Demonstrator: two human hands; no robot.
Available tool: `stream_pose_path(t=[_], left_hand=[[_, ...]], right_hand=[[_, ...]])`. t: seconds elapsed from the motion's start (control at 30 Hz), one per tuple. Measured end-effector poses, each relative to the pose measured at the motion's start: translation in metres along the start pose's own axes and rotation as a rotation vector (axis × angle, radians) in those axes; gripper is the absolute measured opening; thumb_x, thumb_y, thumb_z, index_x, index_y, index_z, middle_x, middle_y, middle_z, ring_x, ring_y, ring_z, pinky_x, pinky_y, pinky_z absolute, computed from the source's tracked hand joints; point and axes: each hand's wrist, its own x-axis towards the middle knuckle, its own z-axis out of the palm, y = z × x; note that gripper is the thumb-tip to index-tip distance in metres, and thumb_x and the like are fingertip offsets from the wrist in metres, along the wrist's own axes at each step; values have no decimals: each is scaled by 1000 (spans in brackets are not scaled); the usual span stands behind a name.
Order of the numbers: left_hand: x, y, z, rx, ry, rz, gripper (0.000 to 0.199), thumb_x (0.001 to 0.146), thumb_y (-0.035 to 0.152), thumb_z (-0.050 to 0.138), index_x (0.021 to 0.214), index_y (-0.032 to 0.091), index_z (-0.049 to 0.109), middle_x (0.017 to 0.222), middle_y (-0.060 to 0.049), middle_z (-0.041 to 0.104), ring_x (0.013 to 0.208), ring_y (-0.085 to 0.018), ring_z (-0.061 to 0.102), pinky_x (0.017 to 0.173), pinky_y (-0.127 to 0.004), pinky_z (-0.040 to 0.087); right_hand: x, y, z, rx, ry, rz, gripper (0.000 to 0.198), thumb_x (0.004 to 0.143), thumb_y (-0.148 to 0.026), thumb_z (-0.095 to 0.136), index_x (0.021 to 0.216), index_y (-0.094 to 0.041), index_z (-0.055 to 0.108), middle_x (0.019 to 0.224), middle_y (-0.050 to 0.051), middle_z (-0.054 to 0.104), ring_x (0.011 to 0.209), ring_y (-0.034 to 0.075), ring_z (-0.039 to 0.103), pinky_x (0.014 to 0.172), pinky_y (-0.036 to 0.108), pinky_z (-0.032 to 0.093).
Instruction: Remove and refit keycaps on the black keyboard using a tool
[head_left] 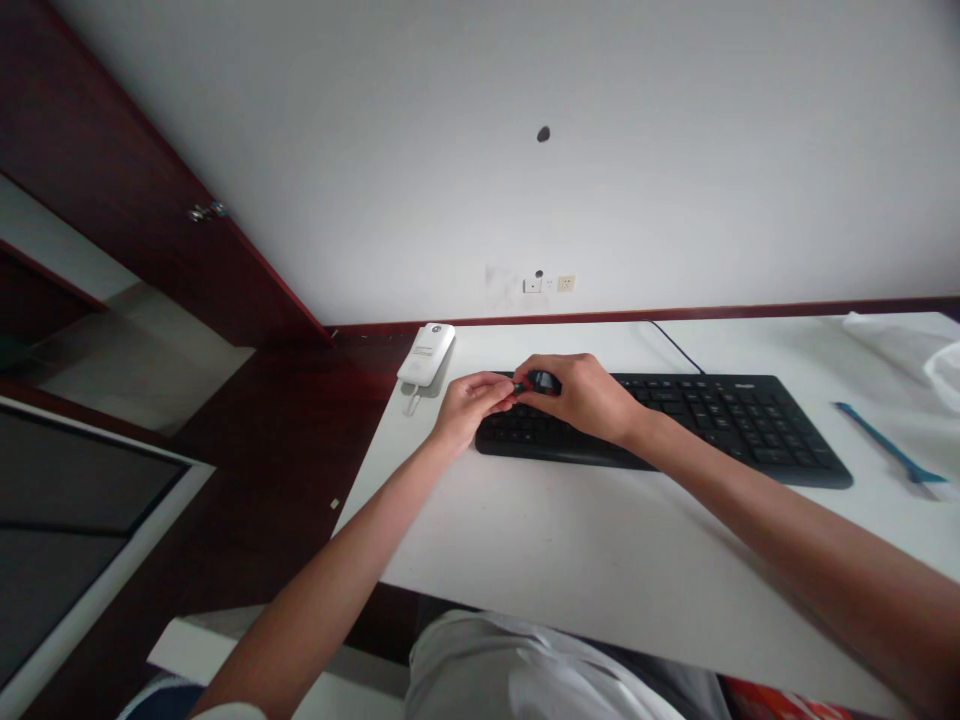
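Note:
Over the left part of a black keyboard (727, 420) my two hands meet, fingertips almost touching. My left hand (474, 402) is closed in a pinch at a tiny dark piece (518, 388), too small to name. My right hand (589, 392) has thumb and fingers curled round a small glossy dark object (543, 381) with a hint of red beside it. Its kind does not show, and the fingers cover part of it. Whether the tiny piece and the glossy object are joined, I cannot tell. The hands hide some of the keys beneath.
On the white table (480, 530), a white power-bank-like device (427, 354) with a short cable lies at the left edge. A blue brush-like tool (889, 442) and a whitish plastic bag (911, 350) are at the right. The keyboard's cable (679, 348) runs backward toward the wall.

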Motion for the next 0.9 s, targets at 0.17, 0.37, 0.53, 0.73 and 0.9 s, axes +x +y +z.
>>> stream_pose_path(t=[0.17,0.37,0.53,0.73,0.9], left_hand=[[-2,1,2,-36,-18,0,30,70,33,90,90,16,75,89,-3,76,83,-14,71,84,-29,58],[-2,-3,2,-34,-56,18,32,73,31,88,100,18,77,99,-5,77,91,-16,72,88,-30,57],[-2,-1,1,-40,-41,-24,28,77,33,85,99,17,79,98,-6,77,88,-17,72,86,-33,60],[-2,6,3,-75,-9,-14,27,73,35,88,88,17,75,92,-3,74,85,-13,70,88,-30,60],[-1,4,1,44,24,72,28,77,38,85,88,16,72,88,-4,74,81,-15,70,81,-30,58]], right_hand=[[-3,1,6,-19,8,-20,20,92,-27,67,111,-25,73,107,4,78,93,22,73,84,31,51],[-7,-4,14,-105,13,10,20,94,-35,68,111,-24,70,104,6,77,90,24,72,79,34,51],[-7,-5,14,-81,25,-38,22,96,-23,62,117,-25,68,114,6,75,100,24,71,85,35,53],[-9,-6,18,-105,104,53,24,93,-23,65,117,-26,69,112,3,78,94,24,74,82,35,55],[-6,-3,16,-85,96,66,21,94,-26,65,113,-27,73,112,2,79,99,25,75,89,36,55]])
